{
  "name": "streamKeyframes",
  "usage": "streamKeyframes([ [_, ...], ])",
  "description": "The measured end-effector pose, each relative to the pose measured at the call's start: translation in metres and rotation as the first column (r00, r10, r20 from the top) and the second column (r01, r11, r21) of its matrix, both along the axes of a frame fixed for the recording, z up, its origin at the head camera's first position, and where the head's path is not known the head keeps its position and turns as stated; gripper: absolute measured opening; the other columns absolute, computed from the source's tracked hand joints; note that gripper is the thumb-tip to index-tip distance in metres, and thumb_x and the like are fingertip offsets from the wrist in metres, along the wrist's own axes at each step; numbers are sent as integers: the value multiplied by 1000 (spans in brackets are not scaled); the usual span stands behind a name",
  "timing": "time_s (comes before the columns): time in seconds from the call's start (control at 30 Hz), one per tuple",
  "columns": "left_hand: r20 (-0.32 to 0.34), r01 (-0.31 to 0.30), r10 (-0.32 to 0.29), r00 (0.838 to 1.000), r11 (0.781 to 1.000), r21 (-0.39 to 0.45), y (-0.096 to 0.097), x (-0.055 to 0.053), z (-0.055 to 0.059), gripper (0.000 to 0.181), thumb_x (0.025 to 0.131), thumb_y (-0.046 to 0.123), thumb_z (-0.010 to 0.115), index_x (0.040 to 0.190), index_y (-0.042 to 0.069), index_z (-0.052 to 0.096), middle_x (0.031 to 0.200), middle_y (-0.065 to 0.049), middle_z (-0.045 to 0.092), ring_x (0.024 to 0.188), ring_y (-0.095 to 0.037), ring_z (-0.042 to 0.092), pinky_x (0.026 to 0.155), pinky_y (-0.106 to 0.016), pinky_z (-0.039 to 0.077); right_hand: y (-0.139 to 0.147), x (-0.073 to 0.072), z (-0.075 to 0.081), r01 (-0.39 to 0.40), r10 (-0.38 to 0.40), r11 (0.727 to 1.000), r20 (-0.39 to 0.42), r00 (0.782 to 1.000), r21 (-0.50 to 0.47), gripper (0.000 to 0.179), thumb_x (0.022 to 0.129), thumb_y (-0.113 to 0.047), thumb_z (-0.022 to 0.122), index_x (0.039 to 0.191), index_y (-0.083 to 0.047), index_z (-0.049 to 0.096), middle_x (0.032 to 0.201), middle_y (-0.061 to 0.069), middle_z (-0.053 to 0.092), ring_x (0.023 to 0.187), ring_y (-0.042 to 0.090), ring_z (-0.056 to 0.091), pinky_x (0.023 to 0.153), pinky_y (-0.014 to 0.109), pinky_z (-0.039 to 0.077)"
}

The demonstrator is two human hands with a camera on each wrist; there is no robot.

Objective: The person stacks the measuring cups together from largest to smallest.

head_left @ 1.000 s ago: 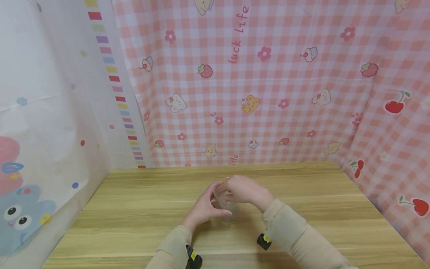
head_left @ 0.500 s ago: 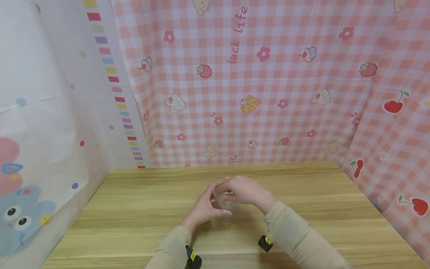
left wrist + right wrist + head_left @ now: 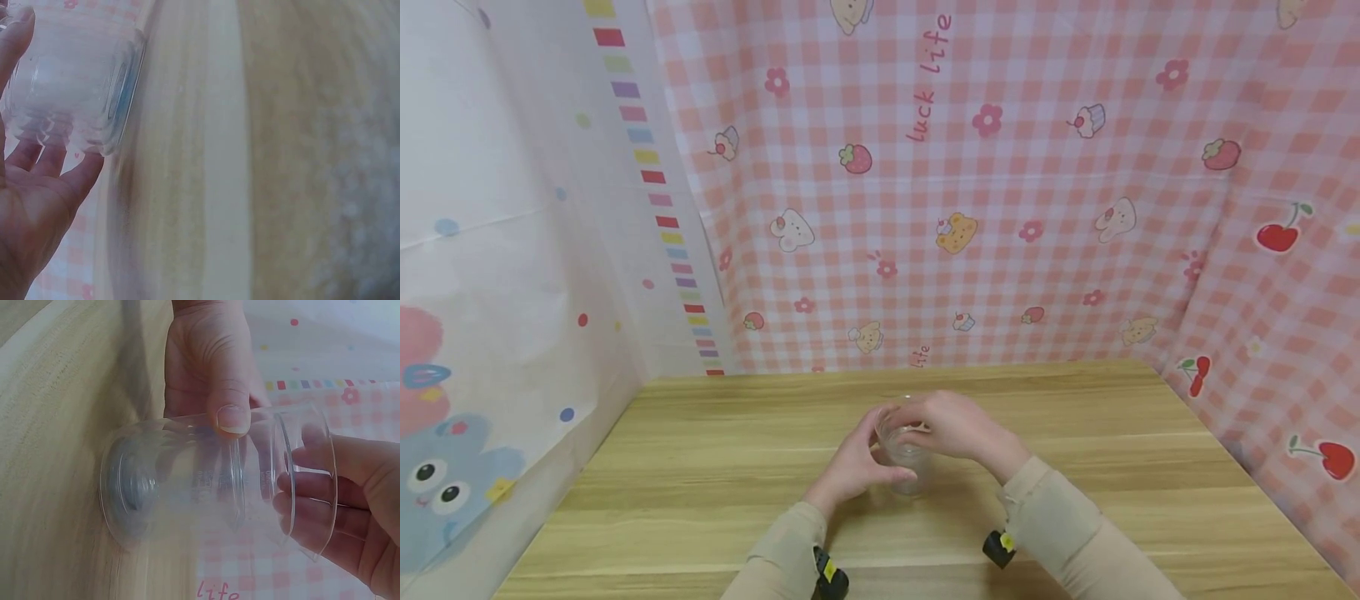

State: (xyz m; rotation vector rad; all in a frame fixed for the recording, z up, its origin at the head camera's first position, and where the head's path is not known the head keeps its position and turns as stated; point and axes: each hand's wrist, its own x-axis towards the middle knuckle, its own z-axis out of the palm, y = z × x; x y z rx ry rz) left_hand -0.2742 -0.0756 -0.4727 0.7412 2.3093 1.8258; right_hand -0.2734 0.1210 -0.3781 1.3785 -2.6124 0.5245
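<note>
A stack of nested clear cups (image 3: 181,481) stands on the wooden table, with several rims and edges showing one inside another. My left hand (image 3: 857,468) grips the lower part from the left. Its thumb lies across the cup wall in the right wrist view, and its fingertips touch the far side in the left wrist view. My right hand (image 3: 955,423) holds the top cup (image 3: 312,537) near its rim from the right. Through the clear wall its fingers show, but I cannot tell whether some of them are inside the rim.
The wooden table (image 3: 715,475) spreads out around the hands. A pink checked cloth (image 3: 850,208) hangs behind its back edge, and a white patterned sheet (image 3: 490,250) hangs at the left. Both wrists carry small black cameras.
My right wrist and sleeve have shifted slightly right and toward me, while the right fingers stay at the cup rim. The left hand and the cup stack look nearly unmoved.
</note>
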Motion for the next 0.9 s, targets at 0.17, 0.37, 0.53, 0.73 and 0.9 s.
streamKeyframes([
  [0.17,-15,10,-11,1000,1000,-3,0,-1,-1,93,74,11,88,150,16,35,149,-3,43,133,-26,45,103,-41,46,4,3,0,13,-13,1000,-24,1000,-27,22,93,-23,72,113,-15,74,111,-2,72,100,14,67,85,33,55],
  [0.37,-17,-1,1,1000,1000,-16,-2,-2,-2,95,72,13,90,150,18,35,149,-1,43,134,-25,44,104,-42,45,11,6,1,20,-23,997,-29,999,-78,27,92,-21,72,117,-11,73,115,2,71,106,18,66,90,38,54],
  [0.53,-23,10,-10,1000,1000,-6,-3,-3,-2,98,71,11,90,151,15,33,148,-7,44,134,-30,44,103,-41,46,20,11,2,43,-49,992,-47,998,-119,31,91,-20,74,120,-10,71,118,2,70,109,20,64,93,41,53],
  [0.73,-15,24,-24,1000,1000,-4,-3,-1,0,103,70,4,88,154,11,28,151,-17,41,135,-37,42,104,-46,44,33,15,-4,80,-96,982,-92,991,-171,35,89,-22,75,122,-11,70,118,2,70,109,20,63,92,42,53],
  [0.9,-24,4,-6,1000,997,-76,-5,3,0,106,72,10,88,156,10,23,154,-18,35,134,-39,41,106,-52,41,44,17,-11,97,-131,969,-142,981,-227,39,86,-20,79,122,-9,69,118,5,69,109,23,63,91,44,54],
])
